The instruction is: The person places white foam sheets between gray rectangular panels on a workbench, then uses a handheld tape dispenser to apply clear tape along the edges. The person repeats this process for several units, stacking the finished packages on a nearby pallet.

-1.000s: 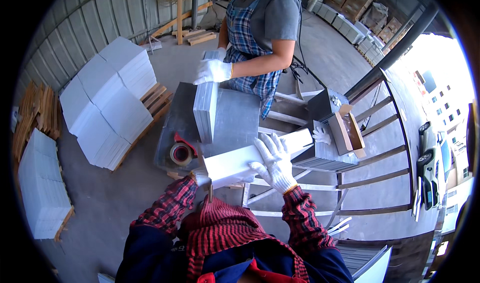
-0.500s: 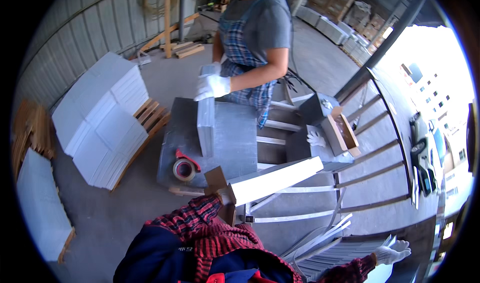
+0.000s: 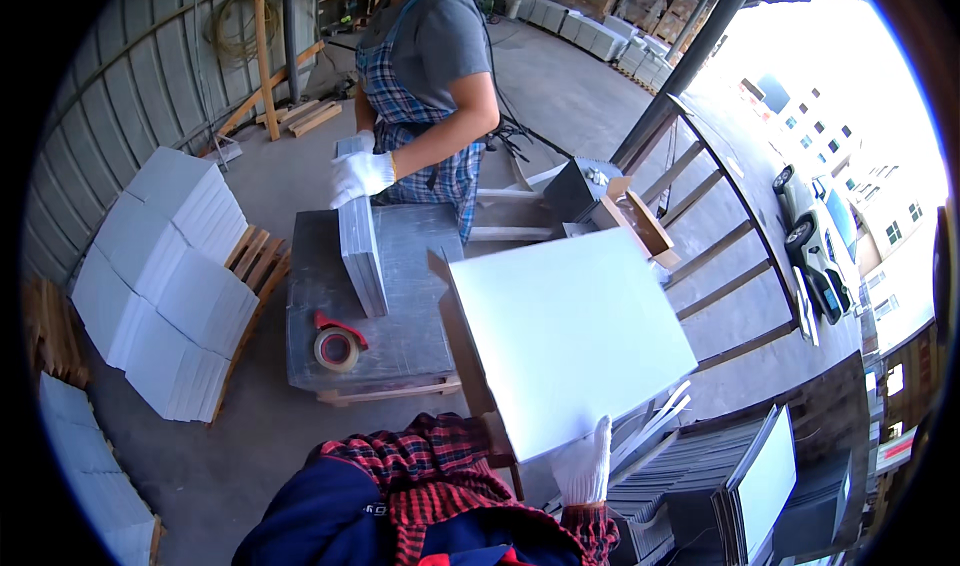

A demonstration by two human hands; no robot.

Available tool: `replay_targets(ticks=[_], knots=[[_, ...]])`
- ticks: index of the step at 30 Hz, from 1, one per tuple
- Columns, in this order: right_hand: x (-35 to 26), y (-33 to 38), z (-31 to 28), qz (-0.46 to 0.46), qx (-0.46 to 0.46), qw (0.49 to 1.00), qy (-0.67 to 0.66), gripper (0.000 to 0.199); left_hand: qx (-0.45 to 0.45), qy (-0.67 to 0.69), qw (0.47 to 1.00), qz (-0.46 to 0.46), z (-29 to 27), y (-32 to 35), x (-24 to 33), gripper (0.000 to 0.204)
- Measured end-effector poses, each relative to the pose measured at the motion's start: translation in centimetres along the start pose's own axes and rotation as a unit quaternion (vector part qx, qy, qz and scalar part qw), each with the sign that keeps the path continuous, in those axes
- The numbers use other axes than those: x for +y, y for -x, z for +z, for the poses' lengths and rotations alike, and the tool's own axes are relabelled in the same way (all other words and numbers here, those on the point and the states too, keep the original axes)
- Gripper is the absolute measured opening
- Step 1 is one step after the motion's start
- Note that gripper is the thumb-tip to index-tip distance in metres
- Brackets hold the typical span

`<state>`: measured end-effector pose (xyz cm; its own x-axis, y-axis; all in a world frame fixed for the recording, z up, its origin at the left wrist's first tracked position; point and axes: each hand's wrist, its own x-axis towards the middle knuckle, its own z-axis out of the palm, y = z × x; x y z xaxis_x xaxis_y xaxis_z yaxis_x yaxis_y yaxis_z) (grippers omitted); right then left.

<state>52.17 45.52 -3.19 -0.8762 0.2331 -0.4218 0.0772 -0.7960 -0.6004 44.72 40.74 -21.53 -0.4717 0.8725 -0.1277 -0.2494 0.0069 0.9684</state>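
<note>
A large white square panel (image 3: 575, 336) is tilted up in front of me, with brown cardboard (image 3: 468, 351) along its left side. At the panel's lower left corner, my left hand (image 3: 496, 434) holds it by the cardboard edge, its fingers mostly hidden. My right hand (image 3: 582, 466), in a white glove, grips the lower edge near the right, one finger showing in front and the rest behind. Beyond is a grey-topped table (image 3: 420, 256) with a red tape dispenser (image 3: 338, 346) on it. Across it, a co-worker's gloved hands (image 3: 362, 174) hold a stack of panels (image 3: 362, 261) on edge.
Stacked white panels (image 3: 165, 276) sit on a wooden pallet to the left. Close on my right stands a row of upright panels (image 3: 690, 486). An open cardboard box (image 3: 640, 226) lies beyond the raised panel, beside a metal rail frame (image 3: 715, 276).
My right hand has come in from the far right, beside the upright panels, to the white panel's lower edge. The panel has turned from nearly edge-on to show its broad face. The view has shifted right.
</note>
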Motion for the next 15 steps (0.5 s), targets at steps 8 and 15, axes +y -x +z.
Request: replay_targets(ticks=[8, 15], knots=[[-0.6, 2.7, -2.5, -0.045, 0.072, 0.996, 0.039, 0.019, 0.087, 0.081, 0.993, -0.021, -6.1, 6.1, -4.1, 0.045], [2.6, 3.5, -6.8, -0.055, 0.05, 0.995, 0.066, 0.017, 0.201, 0.244, 0.939, 0.135, -11.7, 11.2, -2.1, 0.043]])
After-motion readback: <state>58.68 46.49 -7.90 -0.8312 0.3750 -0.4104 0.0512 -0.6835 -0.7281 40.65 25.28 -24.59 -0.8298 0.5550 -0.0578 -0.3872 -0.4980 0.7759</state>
